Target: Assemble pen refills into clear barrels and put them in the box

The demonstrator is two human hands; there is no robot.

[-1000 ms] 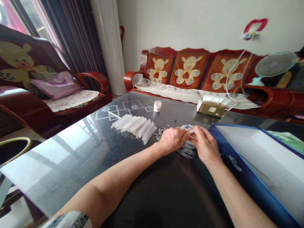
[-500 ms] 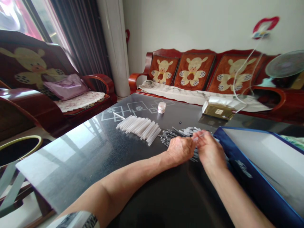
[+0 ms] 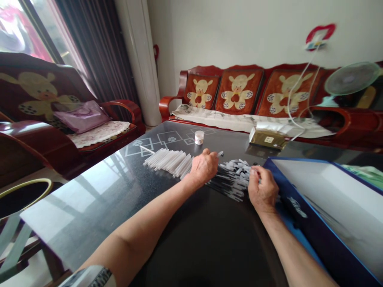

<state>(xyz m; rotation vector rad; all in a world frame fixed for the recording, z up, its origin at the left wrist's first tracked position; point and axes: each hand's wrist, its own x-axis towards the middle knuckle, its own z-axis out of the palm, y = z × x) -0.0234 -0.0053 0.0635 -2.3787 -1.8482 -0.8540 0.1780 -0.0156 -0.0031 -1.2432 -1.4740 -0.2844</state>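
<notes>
My left hand (image 3: 204,165) is closed above the right end of a row of whitish translucent tubes (image 3: 164,160), which look like pen barrels. A short pale piece with a dark end, seemingly part of a pen (image 3: 220,154), sticks out past its fingers; the rest is hidden. Between my hands lies a pile of thin dark sticks with pale ends (image 3: 231,181), like pen refills. To the right of that pile, my right hand (image 3: 262,186) has thumb and forefinger pressed together. Whatever it may hold cannot be made out.
An open blue box (image 3: 302,207) with a white inside stands at the right table edge. Farther back on the dark glossy table (image 3: 98,199) are a small white tub (image 3: 199,137) and a tissue box (image 3: 266,137). A wooden sofa (image 3: 239,93) stands behind.
My hands were together over the pile and are now apart. The left has moved left and away from me, towards the tubes; the right stays by the box. The view has shifted slightly.
</notes>
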